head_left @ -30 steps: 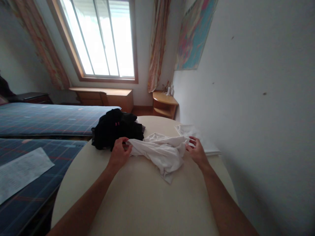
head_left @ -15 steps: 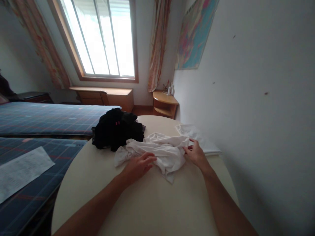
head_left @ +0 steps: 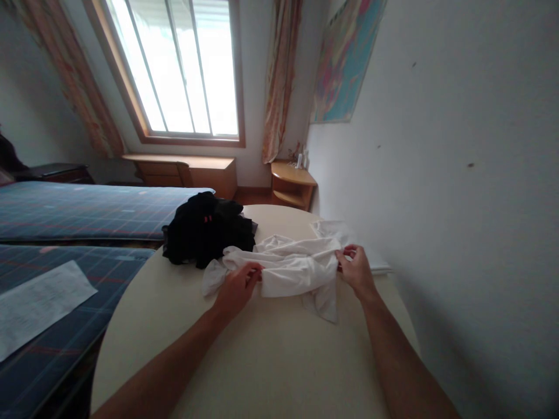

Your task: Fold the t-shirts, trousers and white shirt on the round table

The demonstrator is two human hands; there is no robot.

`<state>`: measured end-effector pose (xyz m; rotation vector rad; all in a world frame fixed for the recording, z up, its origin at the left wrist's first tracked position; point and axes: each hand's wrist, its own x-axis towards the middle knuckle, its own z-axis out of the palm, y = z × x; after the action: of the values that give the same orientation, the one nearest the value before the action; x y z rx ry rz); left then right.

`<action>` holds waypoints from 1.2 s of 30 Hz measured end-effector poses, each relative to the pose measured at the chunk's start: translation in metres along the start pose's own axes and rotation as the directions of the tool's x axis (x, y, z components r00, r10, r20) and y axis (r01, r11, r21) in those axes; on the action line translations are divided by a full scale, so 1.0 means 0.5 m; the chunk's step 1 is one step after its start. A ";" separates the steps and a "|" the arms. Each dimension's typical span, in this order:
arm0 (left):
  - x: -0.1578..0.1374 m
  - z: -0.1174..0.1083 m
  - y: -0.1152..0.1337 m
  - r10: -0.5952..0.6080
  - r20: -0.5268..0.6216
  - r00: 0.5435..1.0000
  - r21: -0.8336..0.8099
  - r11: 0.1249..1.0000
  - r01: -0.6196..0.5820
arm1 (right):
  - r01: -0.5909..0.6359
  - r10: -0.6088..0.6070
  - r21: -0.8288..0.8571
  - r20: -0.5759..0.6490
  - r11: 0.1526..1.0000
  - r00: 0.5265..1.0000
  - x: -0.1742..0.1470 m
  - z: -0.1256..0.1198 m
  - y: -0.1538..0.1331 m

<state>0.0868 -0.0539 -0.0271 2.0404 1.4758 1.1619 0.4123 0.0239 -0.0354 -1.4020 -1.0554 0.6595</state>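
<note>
A crumpled white garment, its exact kind not clear, is stretched between my two hands above the cream round table. My left hand pinches its near left edge between thumb and fingers. At the other side my right hand grips the right end of the cloth. A loose flap of the garment hangs down near the right hand, and another part bunches up left of my left hand. Behind the right hand lies a flat folded white cloth, partly covered.
A heap of black clothes sits on the table's far left. Left of the table are blue plaid mattresses, one with a sheet of paper on it. A white wall borders the right side. A wooden corner shelf stands beyond.
My right hand has moved right with the cloth, and my left hand has shifted slightly left and closed on its edge. The garment's near part is now pulled straighter between them.
</note>
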 end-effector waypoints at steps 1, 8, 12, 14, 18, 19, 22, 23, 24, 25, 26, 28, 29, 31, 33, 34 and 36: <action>0.007 -0.012 -0.004 -0.069 -0.074 0.995 -0.035 0.997 0.067 | 0.003 -0.003 0.009 -0.046 1.000 0.999 0.005 -0.007 -0.002; 0.051 -0.082 -0.042 -0.254 -0.459 0.851 -0.260 0.955 0.145 | -0.105 0.114 0.205 -0.032 0.973 0.993 0.026 -0.026 0.005; 0.056 -0.089 -0.060 -0.346 -0.453 0.822 -0.324 0.923 0.209 | -0.089 0.063 0.117 0.208 0.989 0.976 0.020 -0.020 0.012; 0.056 -0.087 -0.063 -0.386 -0.421 0.821 -0.374 0.898 0.231 | 0.007 -0.007 0.004 0.250 1.000 0.968 0.017 -0.020 0.017; 0.054 -0.080 -0.058 -0.402 -0.324 0.856 -0.499 0.842 0.207 | 0.147 -0.090 -0.226 0.246 0.963 0.965 0.011 -0.026 0.027; 0.053 -0.078 -0.056 -0.389 -0.309 0.868 -0.514 0.836 0.192 | 0.171 -0.104 -0.275 0.243 0.946 0.964 0.011 -0.028 0.027; 0.052 -0.075 -0.053 -0.352 -0.282 0.893 -0.524 0.836 0.164 | 0.230 -0.154 -0.368 0.225 0.901 0.962 0.010 -0.034 0.022; 0.052 -0.075 -0.052 -0.345 -0.283 0.895 -0.519 0.840 0.160 | 0.247 -0.177 -0.391 0.206 0.887 0.962 0.010 -0.035 0.018; 0.052 -0.077 -0.052 -0.340 -0.292 0.894 -0.511 0.845 0.155 | 0.263 -0.206 -0.415 0.178 0.871 0.962 0.011 -0.037 0.014; 0.052 -0.080 -0.052 -0.338 -0.309 0.889 -0.503 0.851 0.148 | 0.280 -0.239 -0.438 0.148 0.854 0.960 0.012 -0.039 0.010; 0.053 -0.083 -0.054 -0.338 -0.330 0.881 -0.496 0.857 0.143 | 0.299 -0.277 -0.457 0.118 0.838 0.954 0.014 -0.042 0.006; 0.054 -0.092 -0.058 -0.349 -0.366 0.862 -0.472 0.868 0.151 | 0.340 -0.357 -0.482 0.060 0.807 0.932 0.018 -0.046 0.003; 0.055 -0.097 -0.061 -0.360 -0.378 0.853 -0.455 0.875 0.167 | 0.353 -0.389 -0.488 0.030 0.798 0.921 0.020 -0.048 0.003; 0.057 -0.105 -0.068 -0.387 -0.377 0.841 -0.413 0.883 0.222 | 0.351 -0.413 -0.489 -0.021 0.799 0.911 0.025 -0.051 0.008; 0.058 -0.110 -0.074 -0.413 -0.346 0.842 -0.368 0.885 0.283 | 0.328 -0.395 -0.482 -0.041 0.813 0.918 0.029 -0.053 0.017; 0.059 -0.111 -0.076 -0.421 -0.324 0.847 -0.344 0.887 0.309 | 0.321 -0.383 -0.478 -0.035 0.818 0.923 0.032 -0.053 0.022; 0.060 -0.112 -0.079 -0.413 -0.292 0.862 -0.285 0.898 0.334 | 0.335 -0.386 -0.477 -0.009 0.813 0.922 0.035 -0.052 0.030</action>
<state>0.0221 -0.0208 -0.0092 1.3592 1.7131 1.4874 0.4460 0.0292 -0.0430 -1.5609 -1.4113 0.0396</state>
